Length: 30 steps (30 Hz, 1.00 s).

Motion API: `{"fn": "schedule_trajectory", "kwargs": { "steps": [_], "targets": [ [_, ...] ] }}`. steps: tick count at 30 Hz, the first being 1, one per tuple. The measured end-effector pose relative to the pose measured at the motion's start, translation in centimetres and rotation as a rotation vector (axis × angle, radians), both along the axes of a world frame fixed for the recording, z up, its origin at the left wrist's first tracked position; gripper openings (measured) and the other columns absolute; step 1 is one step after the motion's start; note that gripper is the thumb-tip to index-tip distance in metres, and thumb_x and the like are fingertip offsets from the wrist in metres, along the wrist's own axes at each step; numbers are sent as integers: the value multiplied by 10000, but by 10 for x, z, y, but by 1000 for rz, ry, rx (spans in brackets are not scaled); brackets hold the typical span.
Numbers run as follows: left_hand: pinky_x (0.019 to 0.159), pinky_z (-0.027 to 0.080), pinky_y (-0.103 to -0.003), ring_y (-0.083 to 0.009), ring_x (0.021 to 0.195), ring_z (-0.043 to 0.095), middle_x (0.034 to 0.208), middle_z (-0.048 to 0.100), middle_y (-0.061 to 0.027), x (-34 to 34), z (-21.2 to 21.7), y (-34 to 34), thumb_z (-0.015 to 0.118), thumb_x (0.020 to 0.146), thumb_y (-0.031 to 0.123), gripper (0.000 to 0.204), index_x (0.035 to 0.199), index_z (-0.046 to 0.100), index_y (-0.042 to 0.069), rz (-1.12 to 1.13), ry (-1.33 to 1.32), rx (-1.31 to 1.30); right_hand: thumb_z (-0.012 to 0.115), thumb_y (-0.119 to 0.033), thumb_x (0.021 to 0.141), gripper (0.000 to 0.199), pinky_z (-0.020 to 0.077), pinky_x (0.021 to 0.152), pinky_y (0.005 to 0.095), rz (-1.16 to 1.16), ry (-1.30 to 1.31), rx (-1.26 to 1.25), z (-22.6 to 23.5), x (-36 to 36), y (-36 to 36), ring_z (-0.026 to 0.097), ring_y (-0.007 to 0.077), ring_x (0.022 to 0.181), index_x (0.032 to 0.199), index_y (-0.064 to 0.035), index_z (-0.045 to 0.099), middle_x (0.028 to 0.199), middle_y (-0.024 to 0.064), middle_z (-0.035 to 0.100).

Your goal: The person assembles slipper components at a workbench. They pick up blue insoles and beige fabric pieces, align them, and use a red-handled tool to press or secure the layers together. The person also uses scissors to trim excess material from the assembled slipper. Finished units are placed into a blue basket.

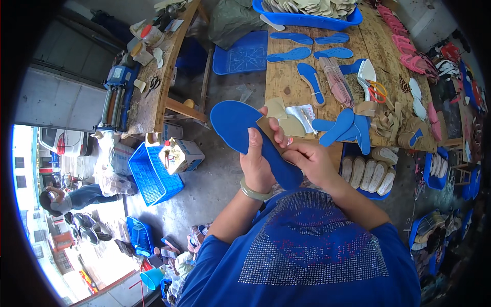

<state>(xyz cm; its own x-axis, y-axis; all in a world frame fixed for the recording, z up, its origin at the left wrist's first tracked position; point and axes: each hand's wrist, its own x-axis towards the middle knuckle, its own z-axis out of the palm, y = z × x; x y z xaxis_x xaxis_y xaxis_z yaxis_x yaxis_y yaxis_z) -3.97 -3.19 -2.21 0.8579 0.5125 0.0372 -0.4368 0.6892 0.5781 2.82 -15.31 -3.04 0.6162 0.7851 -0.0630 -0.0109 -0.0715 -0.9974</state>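
A blue shoe insole point(231, 122) is held up in front of my chest, its broad end toward the upper left. My left hand point(260, 166) grips it around the middle, with the thumb lying on the blue face and the fingers at the far edge. A tan strip point(265, 127) lies across the insole beside those fingers. My right hand point(313, 162) is closed in a pinch at the insole's right edge; whatever lies between its fingertips is too small to make out. More blue insoles point(339, 126) overlap on the wooden table just beyond.
On the wooden table point(376, 46) lie orange-handled scissors point(377, 91), a tied pink bundle point(336, 82) and a blue tub point(307, 18) of pale soles. A crate point(153, 174) and a box point(186, 155) stand on the floor to the left. Soles fill a bin point(381, 194) at right.
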Motion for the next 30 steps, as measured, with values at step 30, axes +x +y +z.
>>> {"fn": "schedule_trajectory", "kwargs": {
  "steps": [30],
  "targets": [
    [820,509,-334,-195,959,601,1069,582,-104,-5,-7,-8,566,928,378,475,1224,459,22,-392,280,294,563,-330,931,391,435,704,304,61,-240,138,21,51,12,547,197,786,864,49,632,883,90,545]
  ]
}}
